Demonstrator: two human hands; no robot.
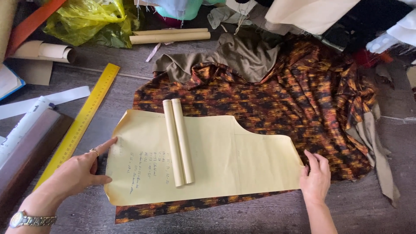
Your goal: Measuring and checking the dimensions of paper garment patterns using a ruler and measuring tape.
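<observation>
Two flat hands on paper pattern

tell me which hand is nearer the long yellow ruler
Left. The left hand rests just beside the long yellow ruler; the right hand is far across the cream paper pattern.

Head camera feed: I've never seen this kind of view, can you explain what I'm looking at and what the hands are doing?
This is one camera worn on a person's head, looking down at their own bare hands. The left hand and right hand press the two ends of a pale yellow paper pattern piece. It lies on orange-and-black patterned fabric spread over a grey wooden table. Two cream rolled paper tubes rest on it. A long yellow ruler lies left. Neither hand grips anything.
</observation>
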